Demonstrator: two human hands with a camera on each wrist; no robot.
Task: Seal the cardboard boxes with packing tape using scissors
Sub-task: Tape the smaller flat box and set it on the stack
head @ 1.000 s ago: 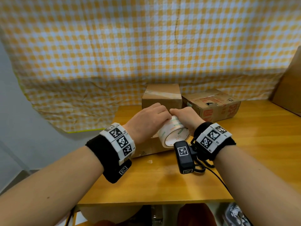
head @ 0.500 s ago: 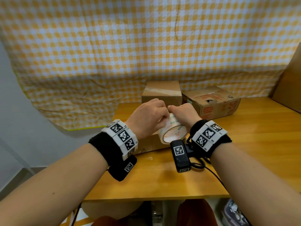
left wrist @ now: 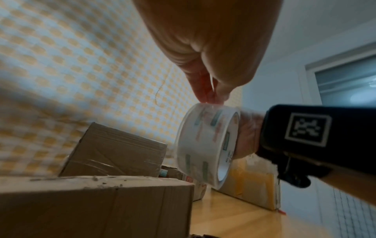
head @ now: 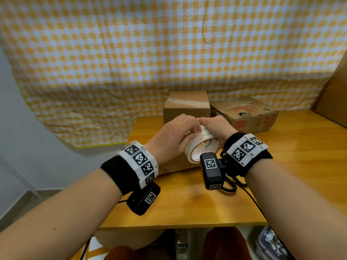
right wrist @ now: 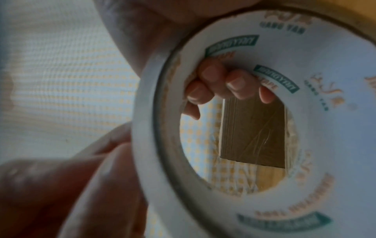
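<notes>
Over the wooden table (head: pixel 281 175) we keep the tape roll (head: pixel 201 147) raised above the near cardboard box (left wrist: pixel 91 201), hardly shifted, right hand (head: pixel 216 126) gripping it, left hand (head: pixel 174 137) pinching its rim, "TAPE" legible inside.

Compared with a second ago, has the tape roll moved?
No, hardly: the tape roll stays just in front of the upright box.

You hold the white printed tape roll (head: pixel 201 145) on edge above the near box (left wrist: pixel 97 202); taped boxes (head: pixel 186 106) at 12 o'clock.
</notes>
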